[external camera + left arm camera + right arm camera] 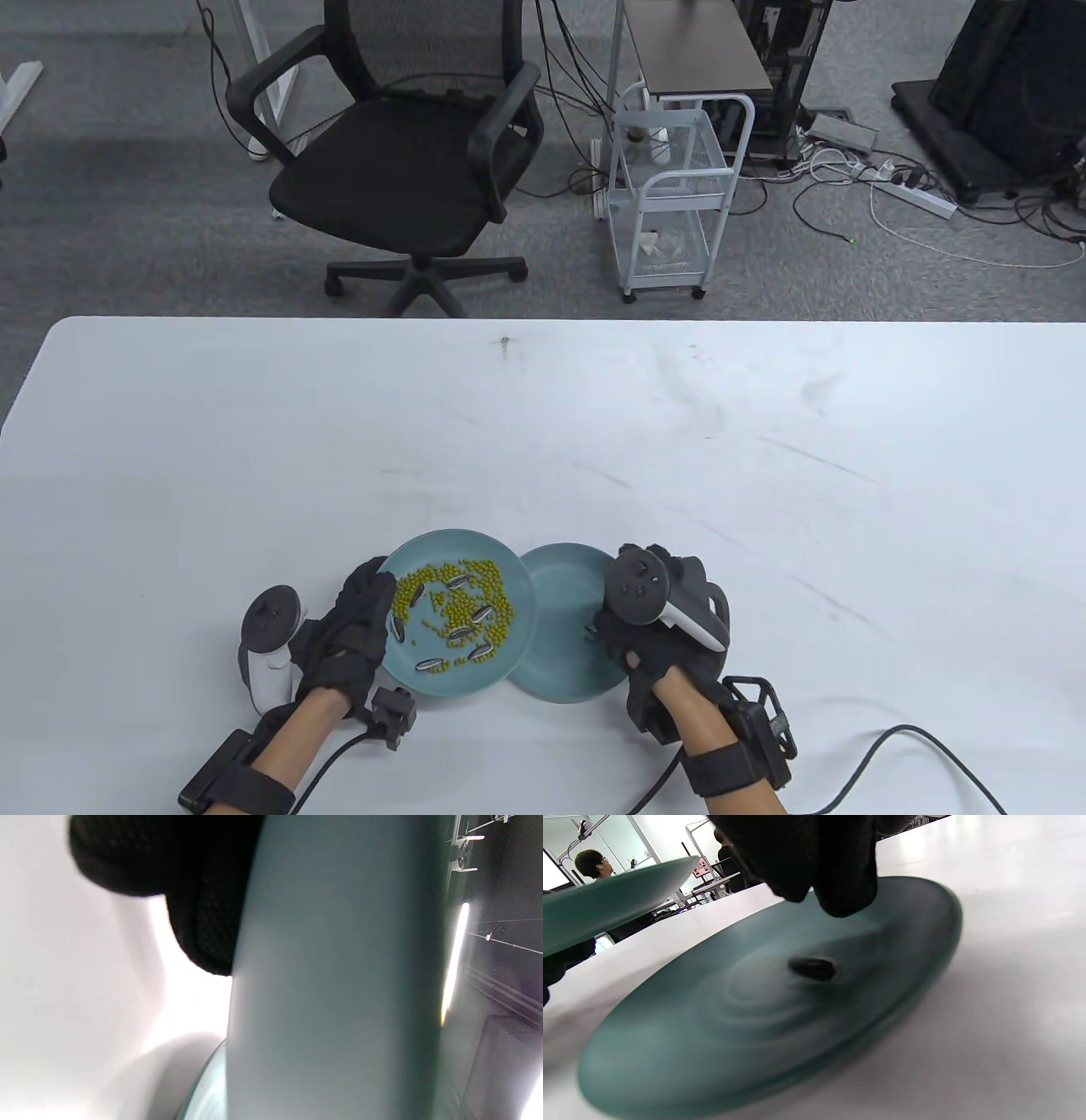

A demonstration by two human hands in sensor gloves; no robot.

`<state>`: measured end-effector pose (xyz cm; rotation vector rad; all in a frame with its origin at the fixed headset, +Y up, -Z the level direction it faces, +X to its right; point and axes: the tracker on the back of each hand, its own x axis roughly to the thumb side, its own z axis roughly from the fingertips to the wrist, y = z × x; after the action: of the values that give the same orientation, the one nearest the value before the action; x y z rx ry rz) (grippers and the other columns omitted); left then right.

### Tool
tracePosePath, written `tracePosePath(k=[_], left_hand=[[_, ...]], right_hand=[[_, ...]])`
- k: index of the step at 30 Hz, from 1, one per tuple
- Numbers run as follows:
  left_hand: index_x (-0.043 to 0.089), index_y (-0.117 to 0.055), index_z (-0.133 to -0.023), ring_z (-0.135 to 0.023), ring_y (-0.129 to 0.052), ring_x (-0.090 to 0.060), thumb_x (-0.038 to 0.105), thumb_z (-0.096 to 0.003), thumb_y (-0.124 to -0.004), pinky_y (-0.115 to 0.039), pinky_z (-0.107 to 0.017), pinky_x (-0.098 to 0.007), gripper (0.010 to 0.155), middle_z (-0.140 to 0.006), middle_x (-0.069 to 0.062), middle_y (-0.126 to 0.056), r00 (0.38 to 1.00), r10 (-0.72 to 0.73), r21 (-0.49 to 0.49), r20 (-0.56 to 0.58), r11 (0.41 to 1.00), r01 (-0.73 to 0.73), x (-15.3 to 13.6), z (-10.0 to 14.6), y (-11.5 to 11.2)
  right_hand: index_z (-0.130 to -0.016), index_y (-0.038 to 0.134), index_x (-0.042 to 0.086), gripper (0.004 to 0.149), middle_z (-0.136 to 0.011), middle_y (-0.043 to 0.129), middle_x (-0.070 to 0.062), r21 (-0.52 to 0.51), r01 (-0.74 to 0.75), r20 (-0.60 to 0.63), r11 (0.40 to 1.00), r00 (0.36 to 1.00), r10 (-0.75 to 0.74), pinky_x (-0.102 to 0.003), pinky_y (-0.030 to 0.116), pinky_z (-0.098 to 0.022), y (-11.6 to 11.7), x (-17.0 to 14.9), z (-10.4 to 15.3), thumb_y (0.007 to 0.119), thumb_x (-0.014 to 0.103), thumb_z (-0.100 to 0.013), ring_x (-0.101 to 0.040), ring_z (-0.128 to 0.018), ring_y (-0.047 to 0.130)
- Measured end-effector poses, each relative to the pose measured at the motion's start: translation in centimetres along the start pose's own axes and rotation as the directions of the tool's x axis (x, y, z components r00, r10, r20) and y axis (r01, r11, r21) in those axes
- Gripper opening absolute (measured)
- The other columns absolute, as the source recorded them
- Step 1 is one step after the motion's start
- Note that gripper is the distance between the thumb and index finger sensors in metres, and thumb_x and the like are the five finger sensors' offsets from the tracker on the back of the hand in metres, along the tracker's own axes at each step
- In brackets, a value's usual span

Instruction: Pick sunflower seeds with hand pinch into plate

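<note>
A teal plate carries green beans and several striped sunflower seeds. My left hand grips its left rim and holds it tilted, its right edge over a second teal plate. The left wrist view shows the underside of the held plate and a gloved finger. My right hand hovers over the second plate. One dark seed lies on it, just below my fingertips and apart from them. I see nothing between those fingertips.
The white table stretches far and right of the plates. Glove cables trail along the near edge. An office chair and a white cart stand beyond the table's far edge.
</note>
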<state>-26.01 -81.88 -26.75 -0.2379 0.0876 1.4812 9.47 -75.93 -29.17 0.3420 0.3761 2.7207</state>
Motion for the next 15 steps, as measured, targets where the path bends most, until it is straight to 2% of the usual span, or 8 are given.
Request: tracePosePath(k=[15], left_hand=[[0.016,-0.045,-0.105,-0.039,-0.105,-0.024,0.04,-0.0642,-0.058,-0.085,-0.029,-0.039,0.049,-0.077,-0.015,-0.086,1.0,0.003,-0.005,0.002,1.0,-0.003,-0.03,-0.01,-0.03]], right_hand=[[-0.072,0.089,-0.009,0.035,-0.108,0.04,-0.036,-0.007,0.011,-0.005,1.0,1.0,-0.011,-0.077,0.023,-0.063,-0.07,-0.17,0.04,0.087,0.018,-0.051,-0.065,-0.095,0.029]])
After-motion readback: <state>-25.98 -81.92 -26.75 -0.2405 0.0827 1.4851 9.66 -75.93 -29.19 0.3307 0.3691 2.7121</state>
